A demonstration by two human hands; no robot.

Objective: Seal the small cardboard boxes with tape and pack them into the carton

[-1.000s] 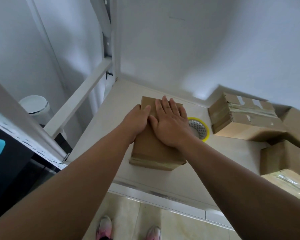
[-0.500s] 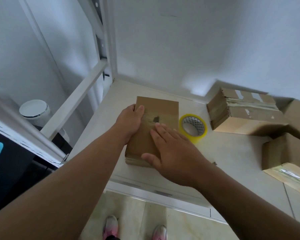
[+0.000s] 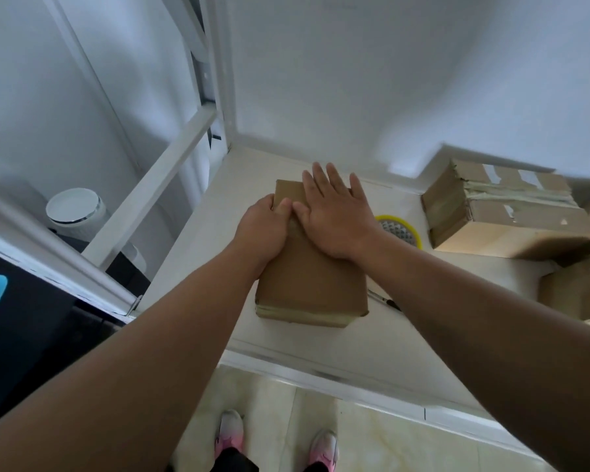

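Note:
A small brown cardboard box lies on the white table, tape along its near edge. My right hand presses flat on the box's far top with straight, spread fingers. My left hand rests on the box's left top edge, thumb on the top surface beside the right hand. A yellow tape roll lies on the table just right of the box, partly hidden by my right wrist.
A larger taped carton stands at the back right, more cardboard boxes at the right edge. A thin dark tool lies right of the box. White shelf frame and a white bin stand left. My feet are below the table's edge.
My right hand has slid from the box's near end to its far end across the top. The left hand has stayed on the left edge.

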